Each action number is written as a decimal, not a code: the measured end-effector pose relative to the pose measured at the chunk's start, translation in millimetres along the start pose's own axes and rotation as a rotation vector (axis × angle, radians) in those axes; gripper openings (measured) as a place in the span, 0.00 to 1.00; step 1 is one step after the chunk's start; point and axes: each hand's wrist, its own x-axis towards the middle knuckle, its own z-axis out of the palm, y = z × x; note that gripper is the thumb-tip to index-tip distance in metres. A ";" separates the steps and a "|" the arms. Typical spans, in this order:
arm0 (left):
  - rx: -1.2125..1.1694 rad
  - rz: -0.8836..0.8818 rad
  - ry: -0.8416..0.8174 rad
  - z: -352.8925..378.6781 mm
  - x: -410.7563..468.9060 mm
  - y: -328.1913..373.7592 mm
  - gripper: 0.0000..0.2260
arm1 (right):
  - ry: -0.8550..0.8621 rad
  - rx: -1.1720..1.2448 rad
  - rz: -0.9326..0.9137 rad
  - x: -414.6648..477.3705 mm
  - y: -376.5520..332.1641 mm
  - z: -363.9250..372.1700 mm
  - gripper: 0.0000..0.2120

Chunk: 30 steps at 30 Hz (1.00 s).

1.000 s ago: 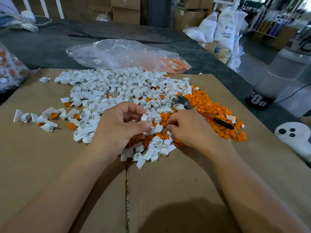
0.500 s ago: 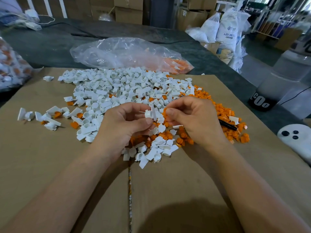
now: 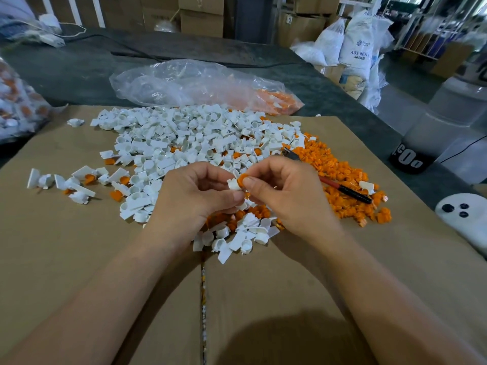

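left hand [image 3: 195, 196] pinches white cap [image 3: 233, 184], right hand [image 3: 284, 193] pinches orange insert [image 3: 243, 178] against it, above the parts pile [image 3: 184, 138]. step: mating. next likely calls for a straight, firm press.

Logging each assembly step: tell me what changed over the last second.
The right hand rose from the orange pile with an orange plug and moved left; it now pinches the plug against the white cap that the left hand holds. The left hand's hold, the red-handled tool and the white pile stayed put.
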 end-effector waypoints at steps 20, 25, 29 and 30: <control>0.149 0.063 0.074 -0.1 -4.3 -5.6 0.10 | -0.060 -0.139 -0.031 -2.5 3.9 5.3 0.07; 0.325 0.106 0.102 -3.0 -4.8 -8.9 0.11 | -0.094 -0.275 -0.191 -2.7 5.1 2.6 0.03; 0.330 0.077 0.091 -2.9 -4.3 -8.9 0.11 | -0.103 -0.303 -0.256 -1.5 7.6 -0.1 0.04; 0.269 0.058 0.079 -3.0 -4.2 -7.6 0.09 | -0.089 -0.313 -0.285 -1.4 7.9 -0.6 0.05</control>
